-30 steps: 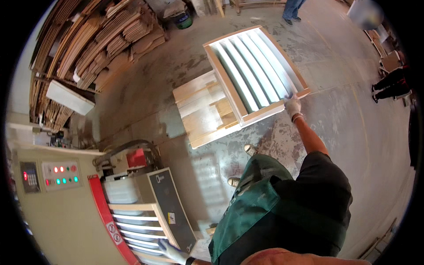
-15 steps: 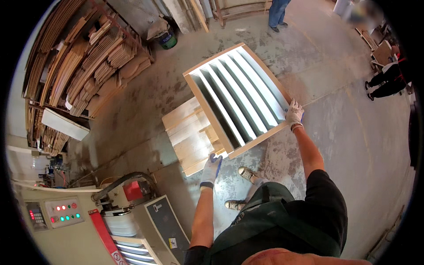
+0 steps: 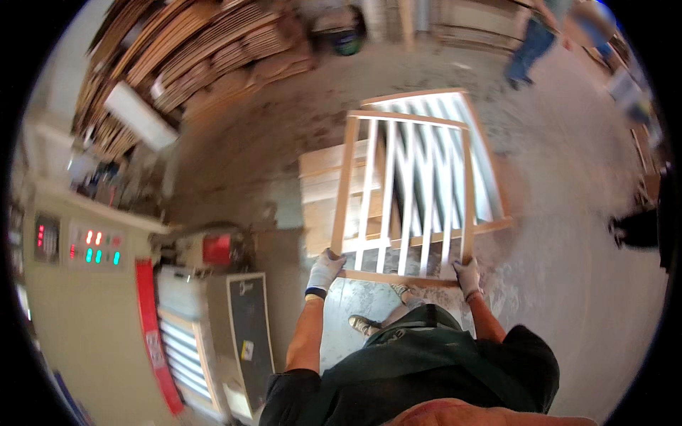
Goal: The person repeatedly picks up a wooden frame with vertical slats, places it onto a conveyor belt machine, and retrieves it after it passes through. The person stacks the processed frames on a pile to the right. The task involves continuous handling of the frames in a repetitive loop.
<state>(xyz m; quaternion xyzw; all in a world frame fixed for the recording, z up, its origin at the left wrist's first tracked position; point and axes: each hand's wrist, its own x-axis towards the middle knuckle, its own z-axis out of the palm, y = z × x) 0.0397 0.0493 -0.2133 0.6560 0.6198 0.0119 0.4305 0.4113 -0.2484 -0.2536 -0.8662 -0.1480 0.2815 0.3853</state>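
L of grip, by machine (image 3: 85,312), slatted panel (image 3: 186,353) is being borne. Near-L corner of frame (image 3: 407,206) is being clamped by L hand (image 3: 327,270); well beyond, bucket (image 3: 347,42) is being blurred, contents unclear. Past grip, slatted stack (image 3: 486,170) is being part-hidden; near-R corner's being clamped by R hand (image 3: 468,276).

And here's the workshop floor (image 3: 568,184), grey concrete, scuffed and patchy, with dark stains spread across its far side and a pale sheen nearer in. Up at the upper left, thin brown boards (image 3: 220,53) are piled in thick, slanting layers (quite a heap, that), a white panel (image 3: 141,116) tilted just beside them and a pale wall (image 3: 58,78) behind. Along the far edge sits a dark bucket (image 3: 346,44), softly blurred. Over on the left, a cream machine cabinet (image 3: 85,319) shows red and turquoise lights (image 3: 94,247), a red strip (image 3: 151,334) running down its edge.
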